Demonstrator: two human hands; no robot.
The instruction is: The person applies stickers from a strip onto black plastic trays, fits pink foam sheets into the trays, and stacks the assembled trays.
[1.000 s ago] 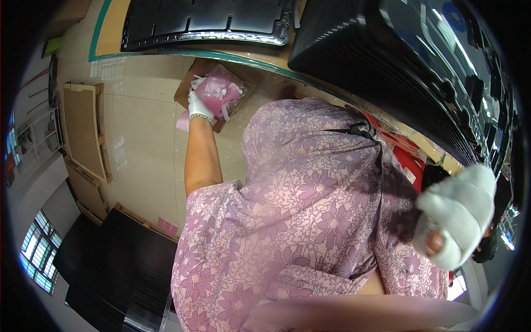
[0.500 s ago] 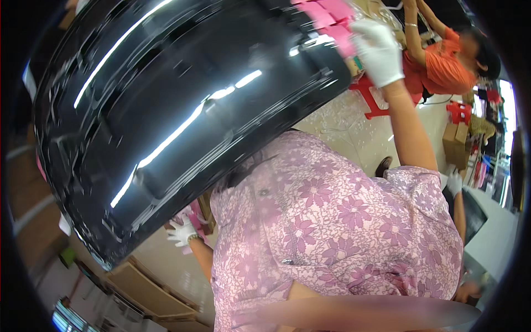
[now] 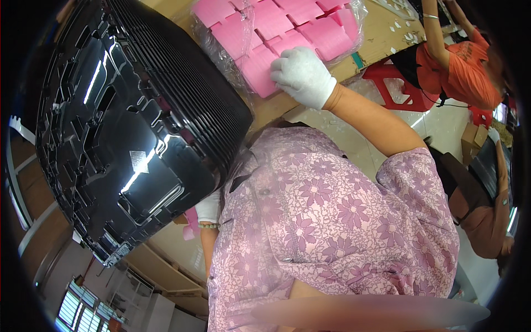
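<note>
A large glossy black plastic housing (image 3: pixel 149 160) stands tilted on its edge at the left, its slotted, ribbed side showing. My left hand (image 3: pixel 209 208), in a white glove, is at its lower right edge; the fingers are hidden behind the housing. My right hand (image 3: pixel 303 76), also gloved in white, is curled closed over a layer of pink foam pieces (image 3: pixel 265 66) on the table. Whether a foam piece is pinched in its fingers is hidden. A clear plastic bag (image 3: pixel 358 27) lies around the foam.
The brown work table (image 3: pixel 381 36) carries small white scraps at its far right. A red plastic stool (image 3: pixel 401 88) stands by it. Right of me are a person in orange (image 3: pixel 462 69) and a person in brown (image 3: pixel 481 221). Brown boards (image 3: pixel 166 268) lie lower left.
The black housing has turned, showing its ribbed side and uncovering the foam. My right hand has moved left onto the foam and curled. My left hand's spread fingers have gone behind the housing.
</note>
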